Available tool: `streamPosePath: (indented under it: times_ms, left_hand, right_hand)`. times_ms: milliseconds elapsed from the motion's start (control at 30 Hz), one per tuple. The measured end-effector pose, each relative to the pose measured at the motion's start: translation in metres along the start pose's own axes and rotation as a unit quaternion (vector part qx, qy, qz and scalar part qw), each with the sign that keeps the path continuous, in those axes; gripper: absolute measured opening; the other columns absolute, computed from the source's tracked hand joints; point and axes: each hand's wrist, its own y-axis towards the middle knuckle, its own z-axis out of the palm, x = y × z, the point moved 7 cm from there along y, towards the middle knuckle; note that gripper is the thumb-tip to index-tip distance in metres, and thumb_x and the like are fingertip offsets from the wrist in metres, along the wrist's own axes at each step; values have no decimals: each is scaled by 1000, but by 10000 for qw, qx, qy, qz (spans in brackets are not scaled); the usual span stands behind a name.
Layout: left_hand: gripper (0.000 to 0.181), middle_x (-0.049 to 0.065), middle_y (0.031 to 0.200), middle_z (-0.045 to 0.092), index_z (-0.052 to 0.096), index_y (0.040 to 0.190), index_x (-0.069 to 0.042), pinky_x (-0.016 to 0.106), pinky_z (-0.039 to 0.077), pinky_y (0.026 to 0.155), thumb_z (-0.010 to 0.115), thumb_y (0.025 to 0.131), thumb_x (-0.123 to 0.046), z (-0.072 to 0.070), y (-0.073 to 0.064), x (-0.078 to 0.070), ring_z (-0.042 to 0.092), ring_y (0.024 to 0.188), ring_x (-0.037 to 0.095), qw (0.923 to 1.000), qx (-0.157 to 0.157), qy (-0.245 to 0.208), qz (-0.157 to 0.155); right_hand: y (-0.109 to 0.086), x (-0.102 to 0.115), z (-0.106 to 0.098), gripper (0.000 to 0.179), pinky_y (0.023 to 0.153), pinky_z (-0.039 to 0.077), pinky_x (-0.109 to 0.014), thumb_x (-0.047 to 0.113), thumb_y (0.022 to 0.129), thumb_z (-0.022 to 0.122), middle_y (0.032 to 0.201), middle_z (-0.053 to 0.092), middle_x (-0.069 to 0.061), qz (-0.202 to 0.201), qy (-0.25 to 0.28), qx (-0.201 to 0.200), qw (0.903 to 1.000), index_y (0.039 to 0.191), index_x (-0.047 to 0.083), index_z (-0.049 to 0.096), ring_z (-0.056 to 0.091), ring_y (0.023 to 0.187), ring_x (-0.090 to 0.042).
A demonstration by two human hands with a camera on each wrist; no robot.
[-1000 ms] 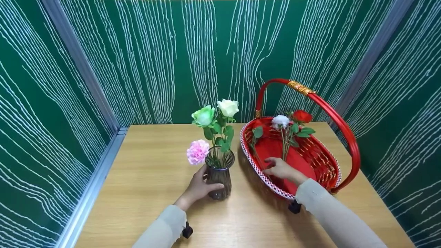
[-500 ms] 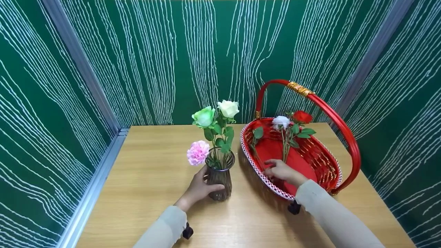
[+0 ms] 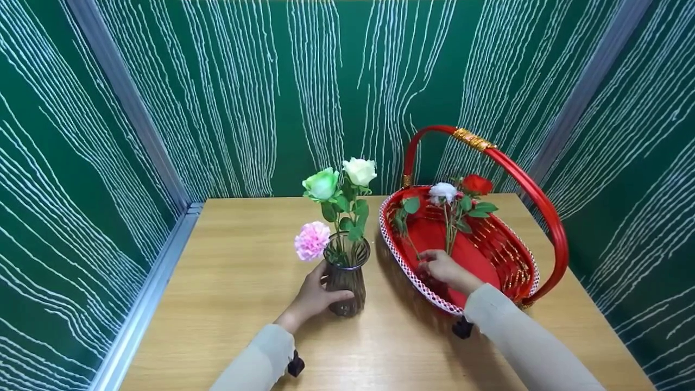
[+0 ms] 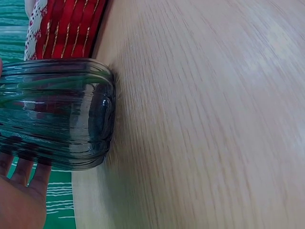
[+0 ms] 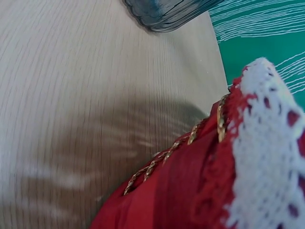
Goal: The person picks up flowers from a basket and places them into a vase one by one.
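Observation:
My left hand [image 3: 313, 296] grips a dark glass vase [image 3: 346, 290] standing on the table, thumb at the front. In the left wrist view, fingers touch the lower side of the vase [image 4: 57, 114]. It holds a green rose [image 3: 321, 184], a white rose [image 3: 359, 171] and a pink carnation [image 3: 312, 240]. Inside the red basket [image 3: 429, 297], my right hand [image 3: 442, 267] pinches the lower stem of a leafy flower [image 3: 411, 205]. Its bloom is hard to make out against the red weave. The right wrist view shows the basket's lace rim [image 5: 267, 143], with the hand hidden.
In the basket also lie a white flower [image 3: 443, 193] and a red rose [image 3: 476, 184]. The basket's tall handle [image 3: 535, 190] arches over its right side. A green wall [image 3: 244, 98] with white lines closes off the table's [image 3: 233, 233] back.
My right hand's fingers have closed on the stem, and the leafy flower has shifted slightly up and to the right. The left hand and vase have stayed put.

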Motion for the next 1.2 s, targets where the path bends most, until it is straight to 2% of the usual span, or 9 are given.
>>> streamPosePath:
  times_ms: [233,433,567,700,833,967,1200]
  left_hand:
    - [87,16,142,68,51,157,-9,52,56,114,96,83,-21,0,1,-1,63,133,34,9999,36,-119,-68]
    - [88,15,141,68,51,157,-10,51,56,113,96,82,-24,1,0,0,64,131,33,9998,27,-151,-82]
    - [88,16,141,68,51,157,-10,52,56,113,96,83,-23,1,1,1,64,132,34,9999,26,-123,-45]
    - [89,16,142,68,51,158,-10,52,56,114,96,83,-23,1,1,3,64,132,34,10000,11,-86,-39]
    - [89,17,142,67,50,158,-10,53,55,115,96,83,-23,0,2,3,63,133,35,10000,8,-86,-46]
    - [89,17,143,67,50,158,-11,53,54,116,96,84,-23,1,2,4,63,134,35,9999,15,-110,-65]
    - [88,16,140,68,51,158,-11,52,56,114,96,83,-25,1,1,3,64,131,33,9999,19,-113,-68]
  right_hand:
    - [3,1,-3,28,52,45,-23,-7,100,47,81,64,-5,-96,191,-270,9994,126,-10,58,61,67,-15]
    - [2,6,-8,25,55,55,-26,-8,100,48,80,64,-7,1,578,-446,9973,122,-7,60,64,67,-16]
    - [1,14,-9,22,58,59,-30,-9,100,48,79,64,-8,7,913,-416,9950,117,-4,60,64,66,-17]
    - [0,24,-9,20,62,61,-30,-9,101,50,85,64,-8,-110,1052,-341,9938,117,-4,61,65,70,-17]
    - [-1,35,-10,21,63,62,-30,-8,102,52,92,65,-8,-254,930,-315,9948,120,-5,62,67,73,-18]
    - [-3,47,-12,22,66,64,-30,-7,103,53,92,66,-8,-422,773,-256,9958,123,-6,62,69,74,-19]
    - [-6,63,-18,20,66,64,-30,-5,106,53,87,66,-6,-543,878,-207,9944,123,-5,63,68,72,-16]
